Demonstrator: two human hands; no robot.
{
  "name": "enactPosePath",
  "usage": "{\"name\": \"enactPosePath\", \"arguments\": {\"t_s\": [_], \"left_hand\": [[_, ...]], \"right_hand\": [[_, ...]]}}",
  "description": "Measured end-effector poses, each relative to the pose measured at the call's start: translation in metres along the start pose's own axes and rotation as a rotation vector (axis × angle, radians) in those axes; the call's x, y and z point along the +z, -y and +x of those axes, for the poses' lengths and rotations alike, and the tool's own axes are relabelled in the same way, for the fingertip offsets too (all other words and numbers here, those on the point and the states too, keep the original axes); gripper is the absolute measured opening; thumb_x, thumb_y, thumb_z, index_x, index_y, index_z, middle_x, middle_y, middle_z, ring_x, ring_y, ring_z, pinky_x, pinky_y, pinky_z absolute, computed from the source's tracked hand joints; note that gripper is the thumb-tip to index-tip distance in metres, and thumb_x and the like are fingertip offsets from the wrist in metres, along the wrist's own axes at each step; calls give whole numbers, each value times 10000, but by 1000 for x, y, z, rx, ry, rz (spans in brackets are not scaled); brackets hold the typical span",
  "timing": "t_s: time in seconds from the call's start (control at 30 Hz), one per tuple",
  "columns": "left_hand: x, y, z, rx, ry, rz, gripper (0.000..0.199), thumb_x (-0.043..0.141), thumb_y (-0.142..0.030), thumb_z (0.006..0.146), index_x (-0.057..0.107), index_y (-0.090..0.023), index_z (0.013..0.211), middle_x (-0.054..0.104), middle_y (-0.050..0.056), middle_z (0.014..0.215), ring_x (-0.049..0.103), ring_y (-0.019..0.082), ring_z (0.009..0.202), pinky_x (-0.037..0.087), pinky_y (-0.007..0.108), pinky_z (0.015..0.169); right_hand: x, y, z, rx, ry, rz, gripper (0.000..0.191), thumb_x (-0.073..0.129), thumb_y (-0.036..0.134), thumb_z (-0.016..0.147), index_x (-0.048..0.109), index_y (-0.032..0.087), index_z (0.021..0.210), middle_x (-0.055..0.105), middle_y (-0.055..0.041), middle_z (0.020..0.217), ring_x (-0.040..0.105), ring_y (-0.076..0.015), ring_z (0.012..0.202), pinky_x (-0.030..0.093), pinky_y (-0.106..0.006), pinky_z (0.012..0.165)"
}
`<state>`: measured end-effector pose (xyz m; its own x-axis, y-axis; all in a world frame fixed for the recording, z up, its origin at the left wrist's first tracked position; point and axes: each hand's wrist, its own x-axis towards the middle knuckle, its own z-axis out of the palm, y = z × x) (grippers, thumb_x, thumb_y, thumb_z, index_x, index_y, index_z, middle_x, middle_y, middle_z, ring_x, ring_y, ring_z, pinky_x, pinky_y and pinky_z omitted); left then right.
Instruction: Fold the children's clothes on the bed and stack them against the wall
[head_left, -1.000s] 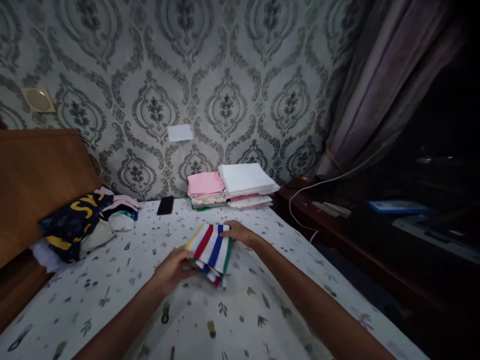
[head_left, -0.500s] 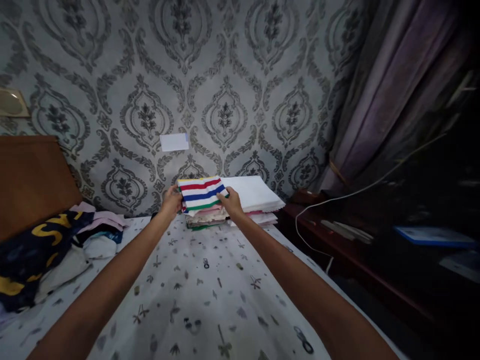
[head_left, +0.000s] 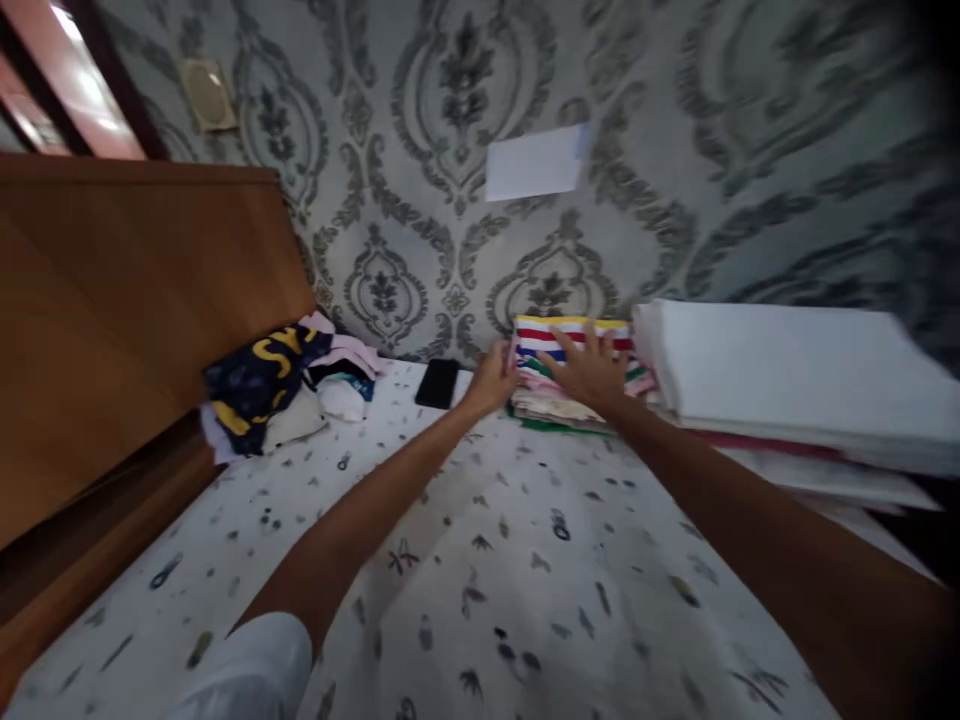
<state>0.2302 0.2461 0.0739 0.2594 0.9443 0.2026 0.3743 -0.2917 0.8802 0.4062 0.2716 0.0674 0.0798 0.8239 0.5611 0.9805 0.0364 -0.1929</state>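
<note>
A folded striped cloth [head_left: 537, 337] in white, red, blue, green and yellow lies on top of a low stack of folded clothes [head_left: 559, 407] against the wall. My right hand [head_left: 592, 375] rests on the striped cloth, open with its fingers spread. At the left edge of the cloth is my left hand [head_left: 491, 383], its fingers extended along the side and partly blurred; it looks open. Close by on the right stands a taller pile of folded white cloth [head_left: 787, 375], and neither hand touches it.
A black phone [head_left: 437, 384] lies on the patterned bedsheet [head_left: 465, 560]. Farther left, a loose heap of clothes [head_left: 281, 385] sits beside the wooden headboard [head_left: 150, 330]. A white paper [head_left: 534, 165] is on the patterned wall.
My view has swung left and closer, bringing the phone into sight. My right hand has gone from gripping the striped cloth's right edge to lying spread on top of it.
</note>
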Motion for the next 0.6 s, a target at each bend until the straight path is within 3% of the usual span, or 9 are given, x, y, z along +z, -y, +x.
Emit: {"name": "enactPosePath", "arguments": {"t_s": [0.1,0.2,0.23,0.27,0.37,0.43,0.5,0.6], "left_hand": [[-22,25,-51,21,35,136,496,531,-152,923,475,-272,1401,611,114,1376,636,225,1186,530,345,897],[-61,45,-107,52,65,298,428,499,-170,927,541,-229,1349,637,134,1329,667,223,1121,541,325,842],[-79,50,-122,77,67,423,413,496,-172,926,565,-217,1330,631,135,1335,655,233,1136,536,335,852],[-100,55,-135,121,68,710,404,479,-187,932,573,-221,1323,631,123,1334,645,234,1145,533,340,863],[-172,61,-163,39,-88,1095,401,462,-94,880,641,-139,1236,614,196,1321,581,331,1206,456,461,974],[-224,61,-176,-28,-188,1209,401,440,-59,858,641,-86,1205,605,253,1285,530,395,1236,389,573,1006],[-269,59,-187,-110,-269,1311,377,398,-43,865,660,-88,1132,623,250,1235,532,383,1216,385,572,1000],[-312,50,-195,-219,-309,1341,303,424,-81,868,685,-96,1020,671,237,1106,603,364,1097,455,504,924]], "right_hand": [[14,-4,1,10,54,9,658,435,601,950,445,250,1506,269,-211,1615,257,-504,1432,249,-708,1051],[6,-4,3,6,101,10,632,459,572,956,460,242,1495,286,-238,1597,270,-495,1426,263,-689,1033],[1,-3,4,11,107,12,611,474,550,956,478,236,1481,313,-250,1579,287,-496,1414,269,-694,1017],[-4,-2,5,23,112,15,590,482,527,957,496,224,1463,341,-262,1558,308,-499,1399,276,-702,1002],[-16,6,-1,20,64,26,546,444,454,969,519,159,1422,384,-291,1517,353,-477,1379,295,-692,1012],[-22,13,-16,-41,1,43,516,431,390,957,540,113,1379,396,-290,1506,381,-430,1382,327,-629,1055],[-27,22,-37,-123,-13,107,464,439,345,929,593,106,1296,443,-265,1475,432,-386,1362,374,-560,1075],[-33,44,-78,-228,81,269,373,442,330,905,663,153,1148,580,-201,1354,490,-348,1334,414,-521,1085]]}}
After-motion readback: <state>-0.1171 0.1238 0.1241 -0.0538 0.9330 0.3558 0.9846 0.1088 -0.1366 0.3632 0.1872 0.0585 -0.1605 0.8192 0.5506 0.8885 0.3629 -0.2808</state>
